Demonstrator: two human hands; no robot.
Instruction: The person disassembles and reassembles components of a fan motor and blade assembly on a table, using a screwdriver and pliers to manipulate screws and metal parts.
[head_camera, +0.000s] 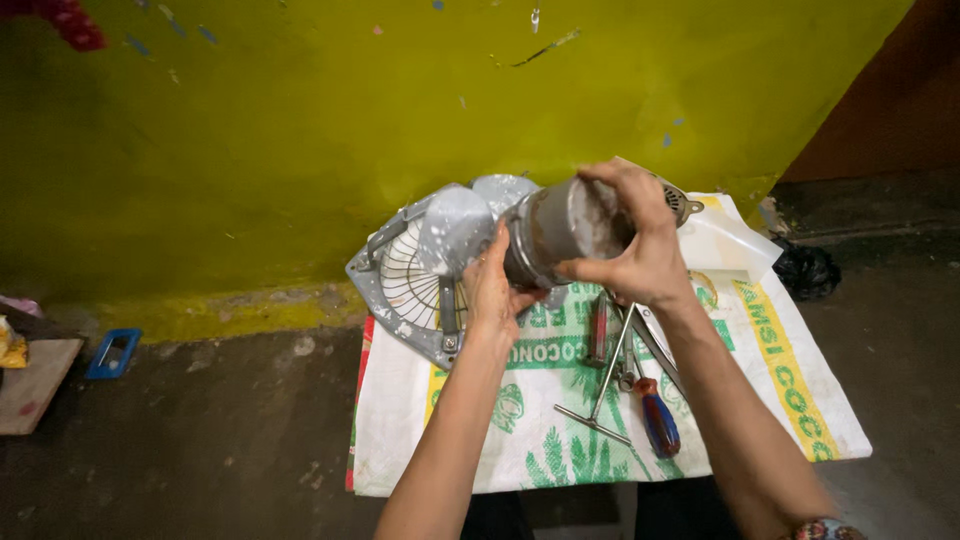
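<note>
likely a makeshift repair spot: tools (630, 375) on floor sack (560, 400).

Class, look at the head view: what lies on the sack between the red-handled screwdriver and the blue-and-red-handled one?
In the head view, a metal T-handle wrench lies slanted between the red-handled screwdriver and the blue-and-red-handled screwdriver, on the printed sack.

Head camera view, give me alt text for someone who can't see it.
Two bare hands, left hand and right hand, grip a dusty grey cylindrical motor above a printed white sack spread on a dark floor. A grey fan grille lies behind; a screwdriver and T-handled wrench lie on the sack, by a yellow-green wall.
</note>
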